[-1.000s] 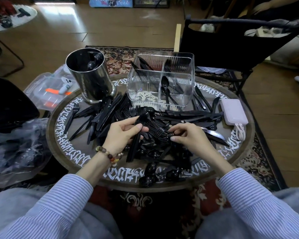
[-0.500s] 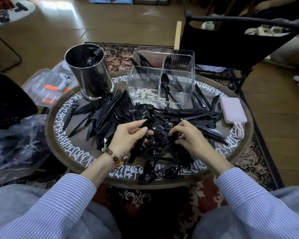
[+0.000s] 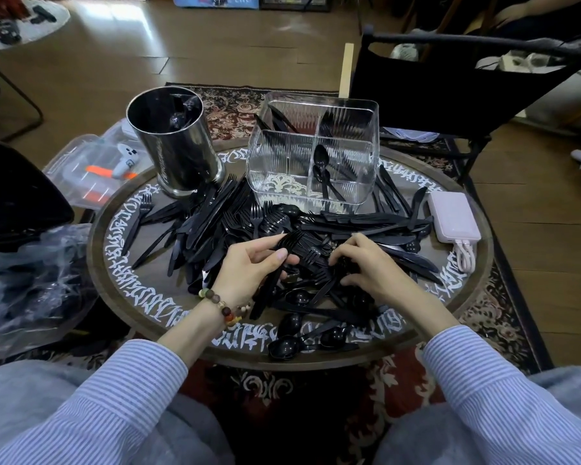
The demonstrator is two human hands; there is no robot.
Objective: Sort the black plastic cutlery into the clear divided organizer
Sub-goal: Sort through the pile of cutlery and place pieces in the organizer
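We see a wooden floor [image 3: 121,55] catching light far left, a patterned rug [image 3: 503,317], and a black chair [image 3: 450,92] far right.

You can't read any text here; the white script ringing the round table [image 3: 125,263] is ornamental and illegible to you; the lettering on the poster [image 3: 217,1] is too blurred.
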